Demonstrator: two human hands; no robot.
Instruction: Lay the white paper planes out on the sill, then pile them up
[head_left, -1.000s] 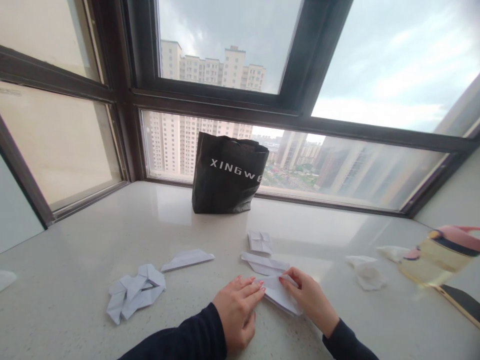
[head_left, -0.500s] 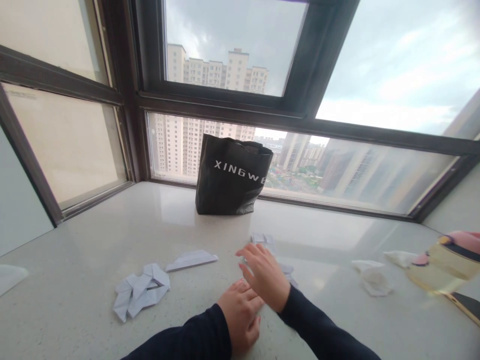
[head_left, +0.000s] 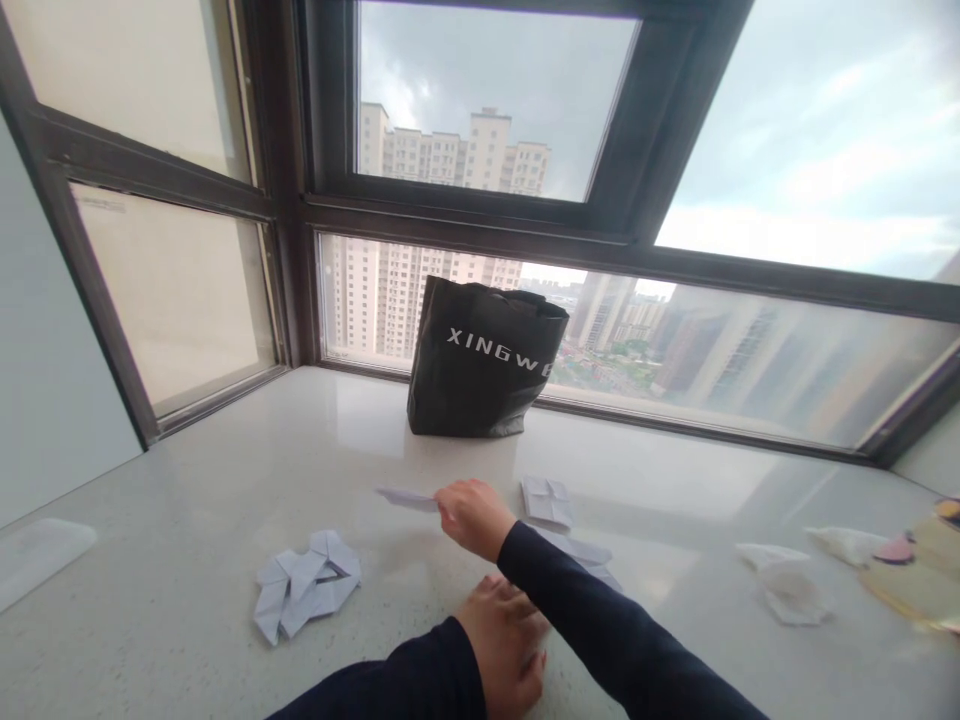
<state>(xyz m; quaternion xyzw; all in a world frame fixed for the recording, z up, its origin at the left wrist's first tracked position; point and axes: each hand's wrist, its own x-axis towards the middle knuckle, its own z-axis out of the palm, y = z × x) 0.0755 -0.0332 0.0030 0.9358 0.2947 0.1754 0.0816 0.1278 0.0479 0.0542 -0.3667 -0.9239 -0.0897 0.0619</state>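
My right hand (head_left: 471,515) is closed on one end of a long folded paper strip (head_left: 407,498), whose other end points left above the white counter. Nearer to me, my left hand (head_left: 505,640) lies low over the counter with its fingers bent and partly blurred; whether anything is under it is hidden. To the left sits a folded paper figure (head_left: 306,585) made of joined pieces. A square of folded paper (head_left: 547,500) lies just right of my right hand, and more folded paper (head_left: 576,548) shows behind my right forearm.
A black bag (head_left: 484,365) stands on the counter (head_left: 360,420) before the window. At the right are crumpled tissues (head_left: 787,585) and a yellowish, clear object (head_left: 919,565). A whitish translucent item (head_left: 45,555) lies at the far left.
My right hand has moved left and closed on the paper strip, which is now off its earlier resting spot. My left hand stays low. The whole view has shifted slightly.
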